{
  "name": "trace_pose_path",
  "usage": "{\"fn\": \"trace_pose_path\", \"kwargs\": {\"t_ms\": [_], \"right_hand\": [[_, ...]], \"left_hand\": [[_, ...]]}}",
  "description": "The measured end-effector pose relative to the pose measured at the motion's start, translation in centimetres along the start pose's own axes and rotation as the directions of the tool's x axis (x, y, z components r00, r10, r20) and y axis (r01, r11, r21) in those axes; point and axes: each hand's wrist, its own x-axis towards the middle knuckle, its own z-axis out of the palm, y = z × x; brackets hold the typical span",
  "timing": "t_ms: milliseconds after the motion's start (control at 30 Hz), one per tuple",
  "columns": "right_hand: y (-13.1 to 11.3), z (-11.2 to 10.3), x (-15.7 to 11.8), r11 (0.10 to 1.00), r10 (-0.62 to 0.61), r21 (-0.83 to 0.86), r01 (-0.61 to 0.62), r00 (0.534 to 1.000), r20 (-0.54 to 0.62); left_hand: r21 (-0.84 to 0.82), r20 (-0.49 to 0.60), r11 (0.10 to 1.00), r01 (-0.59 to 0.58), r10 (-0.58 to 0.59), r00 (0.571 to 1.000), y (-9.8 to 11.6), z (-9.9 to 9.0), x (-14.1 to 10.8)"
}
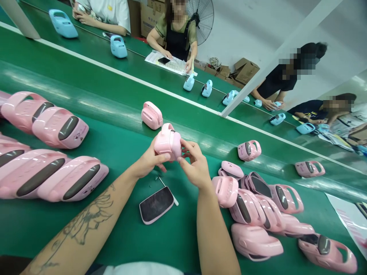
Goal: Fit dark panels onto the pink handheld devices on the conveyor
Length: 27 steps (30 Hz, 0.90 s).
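A glossy pink plastic housing (pixel 167 143) is held up between both hands above the green table. My left hand (pixel 149 157) grips its left side, thumb along the lower edge. On the right side, the fingertips and thumb of my right hand (pixel 194 159) press against a paler pink end piece. Below them lies a flat pink panel with a dark face (pixel 157 204), beside a thin tool with a white handle (pixel 175 200). Tiny parts, too small to name, lie near the tool's tip. Just behind the housing stands another pink housing (pixel 151 115).
Pink housings (pixel 61 128) crowd the left side. More pink housings (pixel 249 208) and loose panels (pixel 259 185) are piled at the right, near a paper sheet (pixel 348 217). Across a white rail (pixel 129 77), several people sit beside blue housings (pixel 118 46). A slanted post (pixel 252 84) rises there.
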Motion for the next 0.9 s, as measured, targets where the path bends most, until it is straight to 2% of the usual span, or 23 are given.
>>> {"fn": "trace_pose_path", "kwargs": {"t_ms": [67, 133, 200, 267, 400, 467, 567, 667, 800, 900], "right_hand": [[-0.1, -0.5, -0.1, 1.000, -0.002, -0.015, 0.002, 1.000, 0.013], [-0.4, -0.9, -0.1, 0.998, -0.020, -0.062, 0.021, 0.999, 0.028], [-0.7, -0.9, -0.2, 0.987, -0.058, -0.145, 0.067, 0.996, 0.062], [-1.0, -0.6, -0.3, 0.965, -0.098, -0.232, 0.125, 0.987, 0.126], [-1.1, 0.4, -0.5, 0.904, -0.141, -0.365, 0.221, 0.962, 0.234], [-0.9, 0.8, -0.6, 0.865, -0.154, -0.437, 0.246, 0.960, 0.235], [-0.7, 1.1, -0.6, 0.816, -0.161, -0.521, 0.252, 0.964, 0.213], [-0.7, 1.0, -0.6, 0.810, -0.165, -0.537, 0.237, 0.970, 0.179], [-0.8, 1.1, -0.7, 0.873, -0.114, -0.453, 0.178, 0.980, 0.166], [-1.0, 1.1, -0.9, 0.880, -0.111, -0.440, 0.175, 0.979, 0.168]], "left_hand": [[0.058, 0.014, 0.998, 0.031, -0.032, 0.999, 0.1, -0.1, 0.1], [0.100, -0.021, 0.995, -0.011, 0.013, 1.000, 0.1, -0.1, 0.3], [0.070, -0.009, 0.994, -0.085, 0.086, 0.996, 0.1, 0.0, 0.4], [-0.012, 0.008, 0.995, -0.100, 0.100, 0.995, 0.1, -0.1, 0.5], [-0.150, -0.027, 0.986, 0.068, -0.073, 0.997, 0.0, -0.5, 0.4], [-0.187, -0.002, 0.970, 0.152, -0.155, 0.988, 0.2, -0.8, 0.3], [-0.206, 0.012, 0.962, 0.181, -0.182, 0.983, 0.6, -0.9, 0.2], [-0.213, 0.010, 0.964, 0.157, -0.159, 0.987, 0.8, -0.7, 0.2], [-0.210, 0.022, 0.972, 0.104, -0.101, 0.995, 0.8, -0.4, 0.2], [-0.205, 0.032, 0.974, 0.092, -0.087, 0.996, 0.7, -0.3, 0.2]]}}
